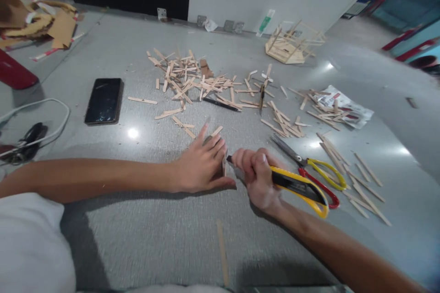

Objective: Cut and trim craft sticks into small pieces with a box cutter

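My left hand (202, 165) lies flat on the table, its index finger stretched forward and its thumb out to the right. Under its fingers is a thin, narrow piece (224, 165), mostly hidden, and I cannot make out what it is. My right hand (258, 176) is wrapped around a yellow and black utility knife (299, 185). The knife's dark front end points left, close to the fingers of my left hand. A wooden stick (222, 252) lies on the table nearer to me. Past my left fingertips is a short wooden stick piece (217, 131).
Scissors (302, 162) with yellow and red handles lie right of the knife. Loose wooden sticks (185, 75) are heaped beyond my hands, near a black pen (222, 104). A phone (104, 101) lies left; a stick-built frame (287, 48) stands at the back right.
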A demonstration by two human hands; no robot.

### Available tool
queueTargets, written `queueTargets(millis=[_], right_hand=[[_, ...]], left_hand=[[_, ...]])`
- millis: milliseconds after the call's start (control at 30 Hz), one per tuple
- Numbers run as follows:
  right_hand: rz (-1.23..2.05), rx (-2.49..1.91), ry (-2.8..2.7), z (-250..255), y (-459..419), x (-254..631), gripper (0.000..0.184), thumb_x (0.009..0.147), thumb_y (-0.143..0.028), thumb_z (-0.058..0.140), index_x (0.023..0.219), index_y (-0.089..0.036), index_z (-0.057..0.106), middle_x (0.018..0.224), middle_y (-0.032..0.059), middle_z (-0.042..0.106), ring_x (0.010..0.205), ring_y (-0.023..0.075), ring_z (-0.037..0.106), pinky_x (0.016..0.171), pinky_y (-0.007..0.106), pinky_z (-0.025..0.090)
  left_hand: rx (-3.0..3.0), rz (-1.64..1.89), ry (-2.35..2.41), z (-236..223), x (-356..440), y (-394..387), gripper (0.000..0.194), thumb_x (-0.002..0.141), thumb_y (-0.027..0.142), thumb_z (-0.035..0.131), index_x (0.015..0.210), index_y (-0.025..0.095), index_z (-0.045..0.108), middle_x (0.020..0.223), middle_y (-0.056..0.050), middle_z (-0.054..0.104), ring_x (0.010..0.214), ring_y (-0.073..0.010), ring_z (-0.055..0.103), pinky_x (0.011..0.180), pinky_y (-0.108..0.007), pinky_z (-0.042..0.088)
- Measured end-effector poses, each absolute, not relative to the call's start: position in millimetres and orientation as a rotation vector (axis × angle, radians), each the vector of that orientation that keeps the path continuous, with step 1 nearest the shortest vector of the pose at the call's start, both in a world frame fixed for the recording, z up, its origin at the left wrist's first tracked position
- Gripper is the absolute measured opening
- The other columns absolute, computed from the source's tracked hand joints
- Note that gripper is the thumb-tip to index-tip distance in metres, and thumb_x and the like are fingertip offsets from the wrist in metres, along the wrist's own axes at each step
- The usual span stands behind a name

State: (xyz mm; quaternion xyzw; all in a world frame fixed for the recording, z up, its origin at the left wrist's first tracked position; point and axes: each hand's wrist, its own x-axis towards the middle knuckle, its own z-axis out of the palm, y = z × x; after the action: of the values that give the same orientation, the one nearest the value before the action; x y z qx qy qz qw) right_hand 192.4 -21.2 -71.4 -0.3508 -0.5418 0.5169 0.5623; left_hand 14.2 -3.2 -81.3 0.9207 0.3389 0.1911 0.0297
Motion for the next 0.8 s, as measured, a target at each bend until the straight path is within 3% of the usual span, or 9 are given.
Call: queueTargets(millis=[133,300,567,800], right_hand=[[1.151,-0.755,-1.266,-73.2,-17.0,189.1,0.045,0.102,-0.044,0.053,0.062,-0.026,0.042,0.053,-0.0056,0.030,0.051,0.0159,0.034,0.055,0.037,0.033],[1.179,-0.770,-1.281,-73.9,-14.2,186.6,0.046,0.099,-0.050,0.058,0.062,-0.026,0.043,0.054,-0.0055,0.033,0.052,0.0161,0.038,0.058,0.037,0.039],[1.176,-0.786,-1.327,-74.9,-15.0,188.2,0.045,0.100,-0.051,0.055,0.064,-0.027,0.045,0.055,-0.0047,0.034,0.054,0.0170,0.039,0.059,0.038,0.040],[1.163,-0.764,-1.331,-75.2,-14.7,187.9,0.043,0.102,-0.046,0.052,0.064,-0.027,0.046,0.055,-0.0047,0.033,0.055,0.0177,0.041,0.061,0.040,0.041]], left_hand=[[2.957,0.595,1.073,-81.3,15.0,-5.6,0.071,0.100,0.064,0.042,0.123,0.001,0.064,0.124,-0.025,0.070,0.131,-0.0412,0.058,0.121,-0.068,0.024],[3.035,0.612,1.111,-83.4,19.5,-5.4,0.078,0.095,0.069,0.048,0.112,-0.004,0.068,0.111,-0.028,0.073,0.122,-0.0422,0.064,0.118,-0.067,0.033],[3.000,0.646,1.122,-85.2,20.9,-4.8,0.075,0.095,0.070,0.047,0.110,0.000,0.070,0.112,-0.026,0.073,0.122,-0.0419,0.064,0.117,-0.065,0.036],[2.916,0.645,1.106,-85.5,21.9,-4.7,0.070,0.097,0.067,0.047,0.111,0.002,0.069,0.111,-0.026,0.073,0.123,-0.0409,0.064,0.120,-0.066,0.031]])
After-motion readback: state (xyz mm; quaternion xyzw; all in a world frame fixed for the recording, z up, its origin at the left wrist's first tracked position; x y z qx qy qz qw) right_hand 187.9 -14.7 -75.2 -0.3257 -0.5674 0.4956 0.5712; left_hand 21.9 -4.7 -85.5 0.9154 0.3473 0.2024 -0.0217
